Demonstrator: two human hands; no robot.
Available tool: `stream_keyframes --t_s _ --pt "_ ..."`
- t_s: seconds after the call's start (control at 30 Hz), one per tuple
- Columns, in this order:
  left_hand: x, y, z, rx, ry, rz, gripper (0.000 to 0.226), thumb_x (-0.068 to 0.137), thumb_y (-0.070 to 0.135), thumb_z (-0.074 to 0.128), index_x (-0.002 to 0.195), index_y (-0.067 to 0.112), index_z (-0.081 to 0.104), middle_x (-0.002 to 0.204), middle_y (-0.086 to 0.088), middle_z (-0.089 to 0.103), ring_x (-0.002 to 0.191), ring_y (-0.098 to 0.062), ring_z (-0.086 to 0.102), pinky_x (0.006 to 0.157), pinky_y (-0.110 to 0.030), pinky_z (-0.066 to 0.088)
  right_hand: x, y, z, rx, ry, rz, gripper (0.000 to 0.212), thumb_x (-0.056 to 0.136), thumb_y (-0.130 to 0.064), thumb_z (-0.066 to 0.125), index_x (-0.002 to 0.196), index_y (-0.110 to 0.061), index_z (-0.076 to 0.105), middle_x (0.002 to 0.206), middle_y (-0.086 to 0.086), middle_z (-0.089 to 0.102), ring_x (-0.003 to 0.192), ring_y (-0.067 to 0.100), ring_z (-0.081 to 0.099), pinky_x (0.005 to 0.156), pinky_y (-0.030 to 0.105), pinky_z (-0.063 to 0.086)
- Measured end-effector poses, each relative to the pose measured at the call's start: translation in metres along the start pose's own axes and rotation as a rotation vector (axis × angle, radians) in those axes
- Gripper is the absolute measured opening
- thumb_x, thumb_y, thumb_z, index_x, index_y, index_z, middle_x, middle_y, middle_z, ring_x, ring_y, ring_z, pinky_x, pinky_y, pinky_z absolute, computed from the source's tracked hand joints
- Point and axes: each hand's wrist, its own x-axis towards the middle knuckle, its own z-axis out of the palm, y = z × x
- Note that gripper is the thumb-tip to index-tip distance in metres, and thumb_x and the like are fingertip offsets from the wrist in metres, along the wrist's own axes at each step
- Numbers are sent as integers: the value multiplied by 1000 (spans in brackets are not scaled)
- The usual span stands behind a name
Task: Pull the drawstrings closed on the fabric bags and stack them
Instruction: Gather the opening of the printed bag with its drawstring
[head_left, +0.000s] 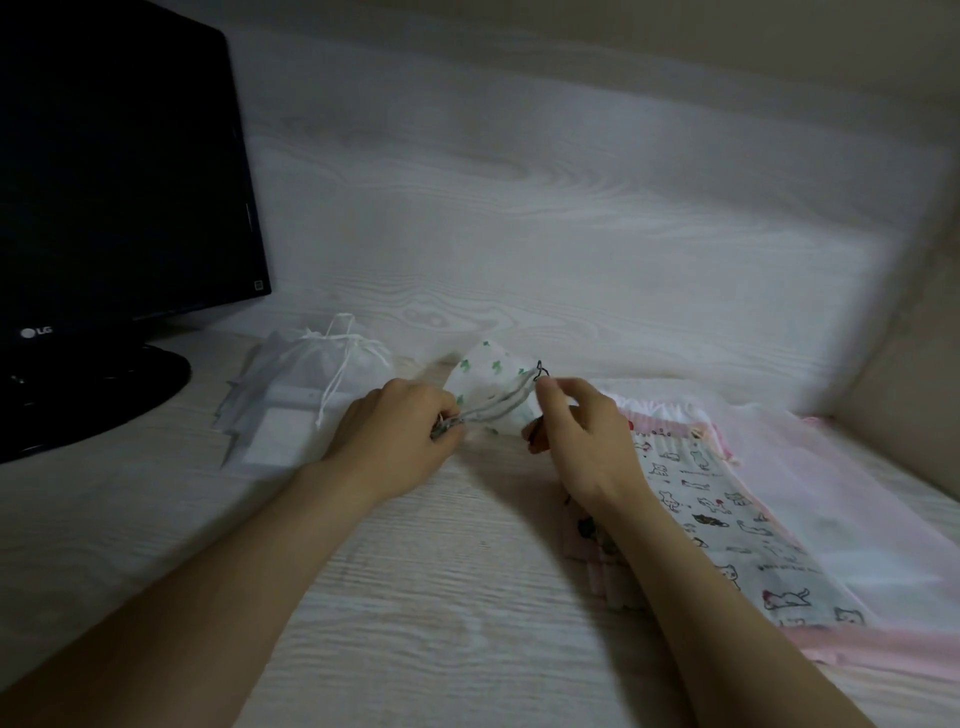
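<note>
A small white bag with green prints (488, 376) is held just above the table at the centre. My left hand (400, 431) pinches its grey drawstring (488, 408), which runs taut to the right. My right hand (576, 431) pinches the bag's gathered mouth by a dark cord loop. A sheer white bag (306, 387), its white drawstring pulled shut, lies to the left. At the right lies a cat-print bag (727, 519) on top of a larger pink sheer bag (857, 499).
A black monitor (119, 171) on a round stand (104, 400) fills the left side. The pale wood-grain table (441, 597) meets a matching back wall (519, 208). A beige side panel (914, 338) closes off the right.
</note>
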Motion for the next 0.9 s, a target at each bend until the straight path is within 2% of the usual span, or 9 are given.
stream_keyframes --t_s 0.1,0.17,0.27,0.37,0.53,0.63,0.73,0.83,0.9 --pt "2 -3 1 -52 -1 46 9 94 26 72 85 27 71 87 10 61 77 -14 63 67 -36 55 1 5 1 -29 -29 -49 50 101 -41 60 146 -28 44 80 13 74 76 25 72 75 40 58" --pt "2 -5 3 -103 33 71 23 91 11 72 101 31 77 100 12 59 85 -14 63 75 -35 56 2 10 2 -65 -54 -132 53 102 -32 61 150 -31 38 73 11 70 70 24 69 66 37 55" --pt "5 -6 4 -212 156 84 35 94 -5 63 104 24 79 106 7 58 89 -13 62 82 -30 55 7 15 4 -103 -24 -190 36 105 -18 57 141 -23 54 79 0 72 69 6 68 63 24 52" --pt "8 -6 2 -247 277 50 29 97 -5 63 111 16 77 110 2 59 95 -12 61 88 -22 48 8 14 4 -83 13 -155 29 106 -12 50 133 -17 60 80 -3 72 70 3 65 61 10 45" --pt "8 -8 1 -288 380 -33 35 97 2 69 128 18 63 122 -2 56 84 -22 70 85 -40 56 6 12 3 -53 26 -92 35 109 -12 44 143 -20 47 75 -3 72 69 3 66 61 8 45" --pt "10 -8 0 -333 430 -100 33 93 6 76 112 22 53 112 0 55 81 -22 69 79 -37 55 10 14 4 -43 83 -21 28 109 -16 46 137 -13 52 71 0 72 56 4 65 52 11 43" --pt "12 -10 0 -374 424 -157 18 95 16 79 95 17 61 86 3 67 67 -16 70 65 -35 58 10 12 0 -27 125 51 25 108 -22 50 109 -5 68 60 4 68 41 15 61 42 24 45" --pt "9 -8 -2 -383 394 -188 13 98 28 76 91 18 72 74 11 69 52 -8 67 55 -28 55 5 4 -4 144 105 157 36 106 -29 53 90 -1 70 45 9 53 33 23 48 40 27 39" --pt "10 -12 -1 -346 413 -199 19 101 36 71 89 21 75 71 11 70 60 -15 68 59 -33 54 4 -1 -9 334 110 274 42 105 -35 56 80 -2 63 47 8 44 33 19 37 39 24 31"
